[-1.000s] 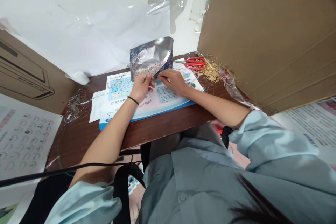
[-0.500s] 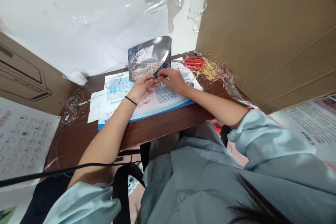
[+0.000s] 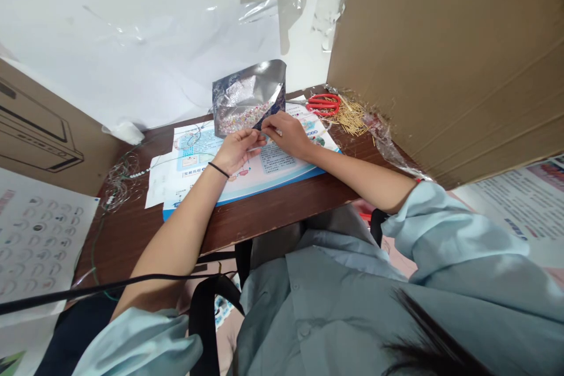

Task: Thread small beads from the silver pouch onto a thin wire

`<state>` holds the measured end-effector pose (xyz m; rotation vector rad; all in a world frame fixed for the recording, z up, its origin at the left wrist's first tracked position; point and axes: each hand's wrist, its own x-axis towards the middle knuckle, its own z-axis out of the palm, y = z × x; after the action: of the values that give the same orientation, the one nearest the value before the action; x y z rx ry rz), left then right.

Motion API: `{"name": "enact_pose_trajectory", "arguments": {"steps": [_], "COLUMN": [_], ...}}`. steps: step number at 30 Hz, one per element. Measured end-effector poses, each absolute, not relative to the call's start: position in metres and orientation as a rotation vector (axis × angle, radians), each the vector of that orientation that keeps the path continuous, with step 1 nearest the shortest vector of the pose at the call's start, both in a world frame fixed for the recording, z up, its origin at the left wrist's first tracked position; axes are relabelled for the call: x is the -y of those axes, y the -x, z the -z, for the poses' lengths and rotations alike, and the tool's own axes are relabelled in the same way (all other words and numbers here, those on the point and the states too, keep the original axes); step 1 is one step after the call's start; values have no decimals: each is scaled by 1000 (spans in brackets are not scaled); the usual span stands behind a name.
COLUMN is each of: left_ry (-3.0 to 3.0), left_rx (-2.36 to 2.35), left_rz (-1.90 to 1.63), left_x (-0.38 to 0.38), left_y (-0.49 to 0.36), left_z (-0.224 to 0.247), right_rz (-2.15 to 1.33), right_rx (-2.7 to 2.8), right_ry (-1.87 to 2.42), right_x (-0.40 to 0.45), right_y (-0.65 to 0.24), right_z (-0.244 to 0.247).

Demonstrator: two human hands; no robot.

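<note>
Head view: a tangle of beaded wire (image 3: 120, 183) lies at nine o'clock. The left hand (image 3: 235, 151), now palm-up and half-curled instead of knuckles-up, holds nothing visible. The silver foil pouch (image 3: 247, 94) stands at twelve, its beads within reach. The right hand (image 3: 286, 135) nearly closes at the pouch's lower corner, its hold too small to tell. Red-handled scissors (image 3: 324, 104) lie at one o'clock.

Pale blue-grey buttoned shirt (image 3: 326, 311), collared. Thin black wristband (image 3: 218, 170) on left wrist; red band (image 3: 420, 181) at right wrist. Left hand (image 3: 235, 151), right hand (image 3: 286, 136) bare.
</note>
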<state>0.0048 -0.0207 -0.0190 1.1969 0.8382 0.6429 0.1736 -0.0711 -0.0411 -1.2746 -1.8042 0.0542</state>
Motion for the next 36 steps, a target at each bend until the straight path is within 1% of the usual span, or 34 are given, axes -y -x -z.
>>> {"name": "enact_pose_trajectory", "arguments": {"steps": [20,36], "left_ry": [-1205,-1262], "left_rx": [-869,-863], "left_rz": [-639,-620], "left_x": [25,24], "left_y": [-6,-5], "left_z": [15,16], "right_rz": [8,-6], "right_rx": [1835,1880], "right_ry": [1273,1274], "right_x": [70,70], "right_y": [-175,-176], "right_z": [42,38]}}
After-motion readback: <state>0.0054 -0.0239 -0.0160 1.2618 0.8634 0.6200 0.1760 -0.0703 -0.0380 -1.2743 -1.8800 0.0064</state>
